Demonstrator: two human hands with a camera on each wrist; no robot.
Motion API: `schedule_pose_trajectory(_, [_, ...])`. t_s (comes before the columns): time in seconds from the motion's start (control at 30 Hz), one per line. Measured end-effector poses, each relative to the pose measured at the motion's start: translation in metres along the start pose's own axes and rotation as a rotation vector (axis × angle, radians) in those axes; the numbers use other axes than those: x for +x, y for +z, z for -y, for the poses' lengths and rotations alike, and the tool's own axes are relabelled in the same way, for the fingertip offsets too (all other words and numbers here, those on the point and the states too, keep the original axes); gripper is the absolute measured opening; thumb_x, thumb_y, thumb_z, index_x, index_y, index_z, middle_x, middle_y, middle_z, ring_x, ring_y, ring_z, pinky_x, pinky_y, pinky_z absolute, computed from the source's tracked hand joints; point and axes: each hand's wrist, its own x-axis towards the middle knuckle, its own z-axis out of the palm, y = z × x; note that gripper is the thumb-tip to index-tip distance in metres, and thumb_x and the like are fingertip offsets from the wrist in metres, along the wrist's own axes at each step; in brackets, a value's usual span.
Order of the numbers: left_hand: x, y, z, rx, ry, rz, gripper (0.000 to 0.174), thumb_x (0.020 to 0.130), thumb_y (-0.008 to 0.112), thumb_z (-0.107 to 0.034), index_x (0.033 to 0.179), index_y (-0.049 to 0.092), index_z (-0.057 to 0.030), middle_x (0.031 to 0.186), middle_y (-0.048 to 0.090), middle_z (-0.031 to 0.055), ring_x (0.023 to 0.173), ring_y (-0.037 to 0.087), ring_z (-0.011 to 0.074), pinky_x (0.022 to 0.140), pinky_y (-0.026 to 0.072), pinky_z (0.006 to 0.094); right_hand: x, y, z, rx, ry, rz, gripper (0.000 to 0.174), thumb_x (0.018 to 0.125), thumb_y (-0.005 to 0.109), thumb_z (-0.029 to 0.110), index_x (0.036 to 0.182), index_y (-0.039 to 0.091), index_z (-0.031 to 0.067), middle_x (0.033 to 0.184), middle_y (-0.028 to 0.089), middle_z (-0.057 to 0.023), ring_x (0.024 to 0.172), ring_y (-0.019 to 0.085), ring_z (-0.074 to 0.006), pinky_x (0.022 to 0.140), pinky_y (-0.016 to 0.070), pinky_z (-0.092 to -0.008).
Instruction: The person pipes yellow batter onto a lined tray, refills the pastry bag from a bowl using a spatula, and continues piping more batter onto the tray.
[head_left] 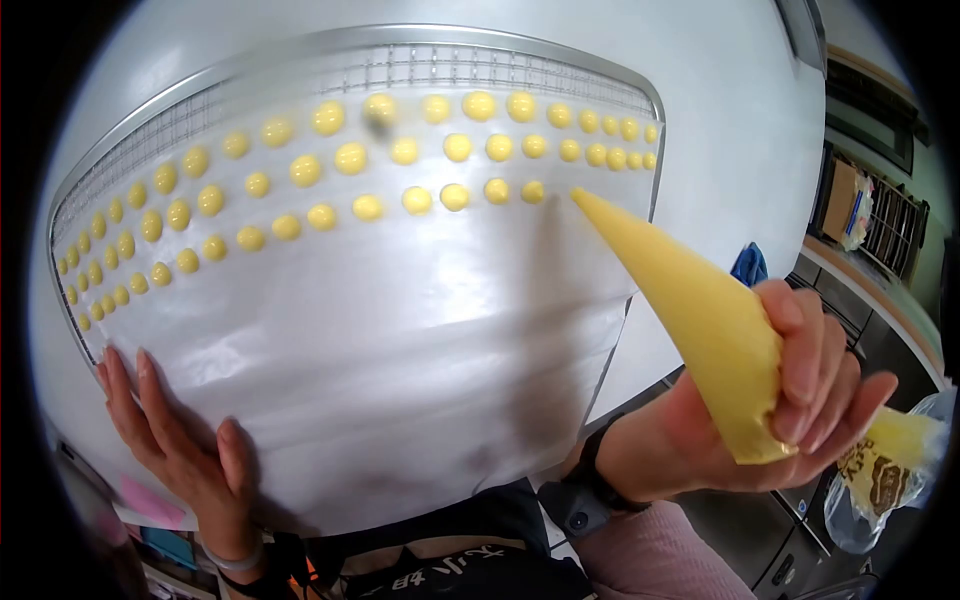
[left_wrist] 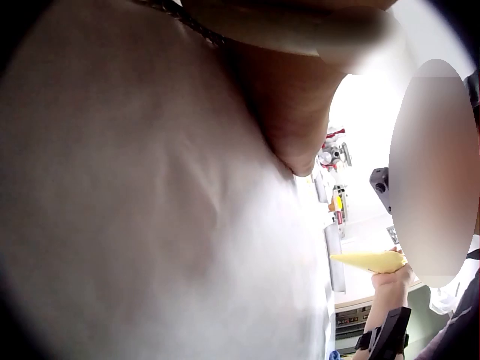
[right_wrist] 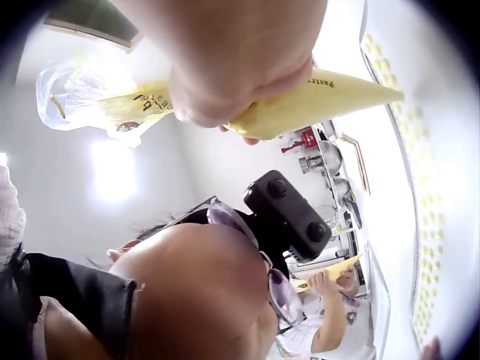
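Observation:
In the head view, my right hand (head_left: 815,375) grips a piping bag (head_left: 690,310) full of yellow batter, its fingers curled round the wide part. The bag's tip points down and left, close over the paper by the end of the nearest row. Its loose printed tail (head_left: 885,460) hangs behind the hand. White baking paper (head_left: 400,330) covers a wire rack with a metal rim (head_left: 420,65). Three rows of round yellow batter dabs (head_left: 457,147) cross the paper's far half. My left hand (head_left: 180,440), fingers extended, rests at the paper's near left edge.
A white table (head_left: 725,160) lies under the rack, with a blue cloth (head_left: 748,265) at its right edge. Shelving (head_left: 880,210) stands at far right. The right wrist view shows another person (right_wrist: 330,322) holding a yellow piping bag (right_wrist: 337,270).

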Motion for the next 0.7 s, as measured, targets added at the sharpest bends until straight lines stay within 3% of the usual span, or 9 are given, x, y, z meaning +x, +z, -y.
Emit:
schedule_pose_trajectory(0.6, [0.002, 0.005, -0.006, 0.025, 0.004, -0.024, 0.057, 0.085, 0.038, -0.041, 0.129, 0.036, -0.0065, 0.136, 0.028, 0.0173, 0.127, 0.026, 0.0365, 0.102, 0.023, 0.052, 0.007, -0.019, 0.001, -0.104, -0.054, -0.067, 0.051, 0.092, 0.032, 0.03, 0.042, 0.035, 0.0192, 0.044, 0.041, 0.0026, 0.061, 0.047, -0.0091, 0.082, 0.0368, -0.0293])
schedule_pose_trajectory(0.7, [0.002, 0.005, -0.006, 0.021, -0.004, -0.016, 0.057, 0.085, 0.038, -0.041, 0.13, 0.035, -0.005, 0.136, 0.027, 0.0177, 0.127, 0.026, 0.0371, 0.102, 0.0232, 0.0514, 0.006, -0.023, 0.008, 0.006, -0.063, -0.097, 0.051, 0.092, 0.032, 0.029, 0.042, 0.034, 0.0189, 0.044, 0.039, 0.0023, 0.06, 0.046, -0.01, 0.081, 0.0366, -0.0292])
